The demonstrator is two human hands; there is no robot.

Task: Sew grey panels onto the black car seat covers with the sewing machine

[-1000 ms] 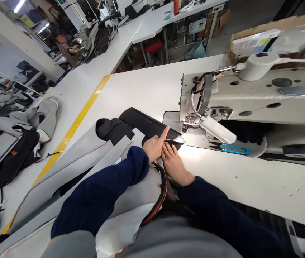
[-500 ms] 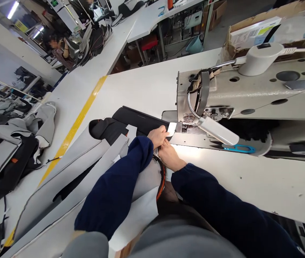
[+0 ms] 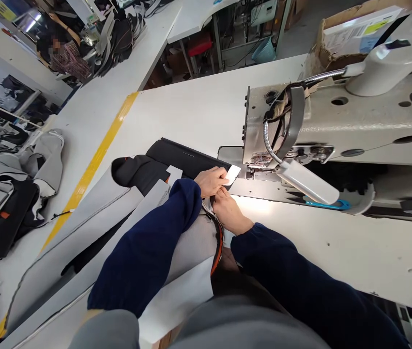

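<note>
My left hand [image 3: 211, 182] is closed on the edge of a black and grey fabric cover [image 3: 191, 157], its fingertips beside a small white label [image 3: 232, 175]. Just below it, my right hand [image 3: 230, 211] pinches the same edge, the two hands nearly touching. What lies under the fingertips is partly hidden. The cover's long grey panels [image 3: 93, 242] trail to the left under my left sleeve, and an orange-trimmed edge hangs toward my lap. Right of the label stands a sewing machine [image 3: 282, 116], its needle area a short way from my fingers.
A white lamp [image 3: 309, 182] hangs before the machine, over blue-handled thread snips [image 3: 343, 204]. Yellow tape [image 3: 89, 169] crosses the white table [image 3: 191, 109]. More grey and black covers [image 3: 20, 179] lie at the left. Behind are a cardboard box [image 3: 327, 53] and a seated person [image 3: 69, 55].
The view has shifted a little, bringing the machine nearer and further right. The white label is tilted more. Both hands keep their hold on the cover. The person behind has raised an arm.
</note>
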